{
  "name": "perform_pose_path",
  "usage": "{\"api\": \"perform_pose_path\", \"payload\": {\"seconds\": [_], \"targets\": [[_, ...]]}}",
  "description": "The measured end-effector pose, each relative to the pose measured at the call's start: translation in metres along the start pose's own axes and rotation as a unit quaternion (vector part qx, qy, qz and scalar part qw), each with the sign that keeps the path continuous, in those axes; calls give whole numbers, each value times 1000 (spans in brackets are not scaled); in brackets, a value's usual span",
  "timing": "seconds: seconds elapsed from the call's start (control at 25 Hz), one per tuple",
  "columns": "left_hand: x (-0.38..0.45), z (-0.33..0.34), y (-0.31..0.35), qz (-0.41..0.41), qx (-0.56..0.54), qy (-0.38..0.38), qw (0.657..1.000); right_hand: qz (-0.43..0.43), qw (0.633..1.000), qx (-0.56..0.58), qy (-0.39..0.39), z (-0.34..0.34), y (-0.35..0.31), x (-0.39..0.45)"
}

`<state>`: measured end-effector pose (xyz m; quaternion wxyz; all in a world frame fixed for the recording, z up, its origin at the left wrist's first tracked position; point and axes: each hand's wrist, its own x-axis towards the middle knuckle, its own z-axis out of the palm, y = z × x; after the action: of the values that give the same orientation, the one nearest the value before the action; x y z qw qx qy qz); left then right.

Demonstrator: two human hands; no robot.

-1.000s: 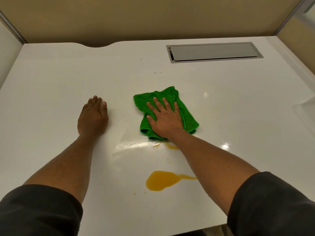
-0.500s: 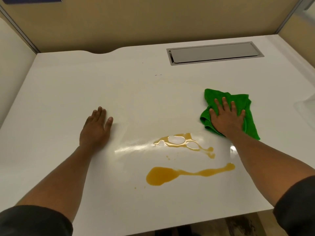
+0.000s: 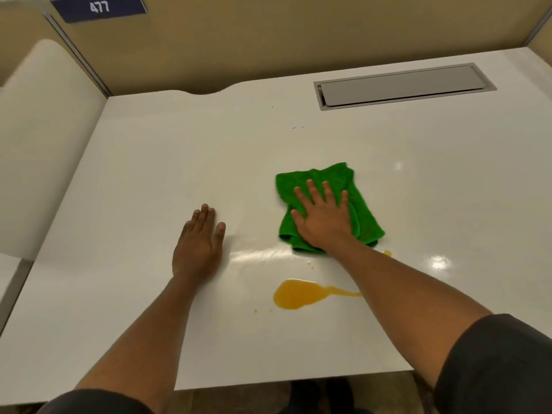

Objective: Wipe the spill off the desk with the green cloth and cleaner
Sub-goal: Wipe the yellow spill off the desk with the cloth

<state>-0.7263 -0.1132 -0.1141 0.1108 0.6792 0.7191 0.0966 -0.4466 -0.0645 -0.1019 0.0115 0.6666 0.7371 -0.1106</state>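
A crumpled green cloth [image 3: 355, 189] lies near the middle of the white desk [image 3: 149, 162]. My right hand [image 3: 324, 218] presses flat on the cloth with fingers spread. An orange puddle [image 3: 298, 294] with a thin tail to the right sits nearer to me, partly under my right forearm. Small orange drops lie between puddle and cloth, and a wet sheen runs left of the cloth. My left hand [image 3: 200, 245] rests flat on the bare desk, left of the cloth. No cleaner bottle is in view.
A grey metal cable flap [image 3: 403, 85] is set into the desk at the back right. Tan partition walls close the back, with a blue sign [image 3: 98, 7] reading 477. A rounded white panel [image 3: 38, 144] stands at the left. The desk's front edge is close to me.
My right hand has swept the cloth back left from the right side to the middle, over the upper orange patch, which no longer shows. My left hand stayed put.
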Motion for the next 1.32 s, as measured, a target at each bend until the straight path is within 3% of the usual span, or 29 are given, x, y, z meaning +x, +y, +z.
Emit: {"api": "perform_pose_path", "payload": {"seconds": [0.2,0.36,0.92,1.16,1.32], "targets": [[-13,-1,3,18,-7,10,1000,-102,994,-21,-17,14,-48,-23],[-24,3,4,10,44,-2,999,-129,991,-28,-10,15,-31,-35],[-83,9,10,-18,29,-29,999,172,985,-10,23,-17,232,-92],[-97,9,10,-22,32,-18,999,213,977,7,28,-10,213,-100],[-96,9,9,-23,26,-12,999,168,986,16,15,-7,166,-87]]}}
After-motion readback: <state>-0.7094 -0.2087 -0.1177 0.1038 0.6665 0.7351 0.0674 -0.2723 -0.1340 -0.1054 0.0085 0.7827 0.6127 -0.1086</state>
